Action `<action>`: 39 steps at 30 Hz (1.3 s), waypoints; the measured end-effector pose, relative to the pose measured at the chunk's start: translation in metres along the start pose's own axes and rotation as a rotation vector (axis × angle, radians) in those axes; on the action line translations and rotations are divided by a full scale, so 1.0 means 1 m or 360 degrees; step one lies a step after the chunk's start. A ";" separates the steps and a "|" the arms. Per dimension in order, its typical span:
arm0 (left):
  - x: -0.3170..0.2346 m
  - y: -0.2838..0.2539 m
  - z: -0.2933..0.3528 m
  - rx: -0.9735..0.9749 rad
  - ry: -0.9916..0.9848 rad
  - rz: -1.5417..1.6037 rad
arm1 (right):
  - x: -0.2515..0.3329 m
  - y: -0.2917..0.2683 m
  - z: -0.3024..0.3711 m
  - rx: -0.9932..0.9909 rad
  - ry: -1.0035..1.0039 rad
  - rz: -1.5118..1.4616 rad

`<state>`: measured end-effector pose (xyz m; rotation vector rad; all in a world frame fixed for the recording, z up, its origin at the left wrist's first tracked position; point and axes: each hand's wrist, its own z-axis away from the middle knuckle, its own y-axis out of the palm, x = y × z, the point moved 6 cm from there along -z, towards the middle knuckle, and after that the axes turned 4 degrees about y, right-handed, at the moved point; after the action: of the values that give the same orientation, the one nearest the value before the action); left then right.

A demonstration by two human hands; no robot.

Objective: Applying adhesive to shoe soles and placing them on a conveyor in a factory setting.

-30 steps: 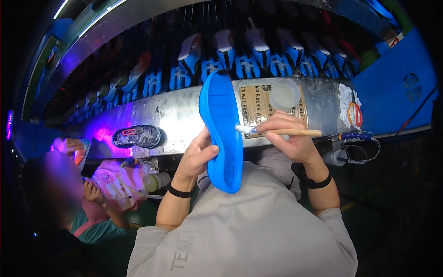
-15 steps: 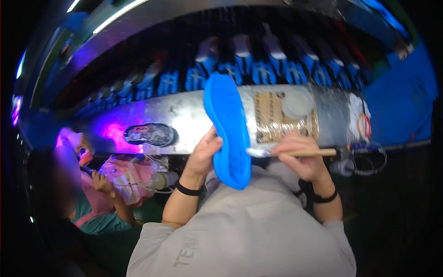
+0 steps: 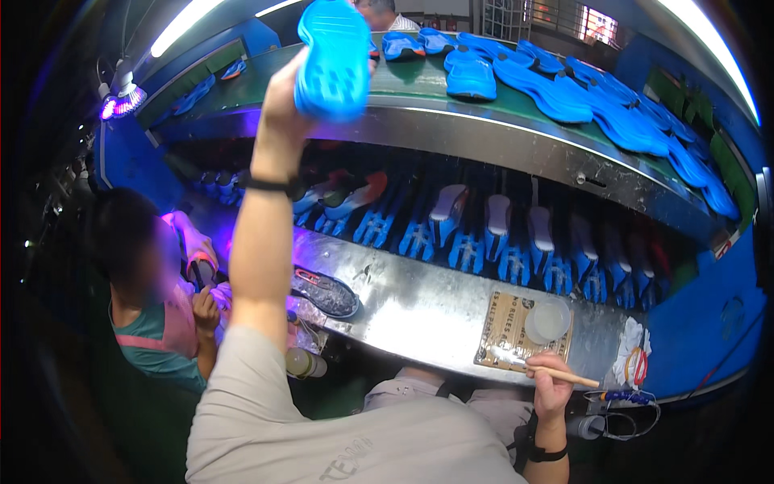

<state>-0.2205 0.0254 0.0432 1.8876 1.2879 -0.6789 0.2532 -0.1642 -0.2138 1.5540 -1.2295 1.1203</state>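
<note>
My left hand, its arm stretched up toward the upper belt, is closed on a blue shoe sole. The sole stands upright, blurred at its lower end, with a pattern of small dents. Low at the right, my right hand grips a brush by its wooden handle; the bristle end is hard to make out. Just beyond that hand, a round translucent tub rests on a piece of printed cardboard on the metal bench.
Several blue soles lie on the green belt. Below it, shoe parts stand in a row of blue racks. A dark shoe upper sits on the metal bench. Another person works at the left.
My left hand has lifted the blue sole from in front of me up to the belt. My right hand, with the brush, has drawn away from the sole. The view has tilted up.
</note>
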 end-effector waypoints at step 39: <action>-0.019 0.014 -0.013 -0.0340 -0.0268 -0.2867 | -0.030 -0.022 0.017 0.0251 0.0094 0.0221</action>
<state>-0.2138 0.0229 0.0689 0.0154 2.5640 -1.3354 0.2734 -0.1700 -0.2487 1.5582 -1.2498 1.3721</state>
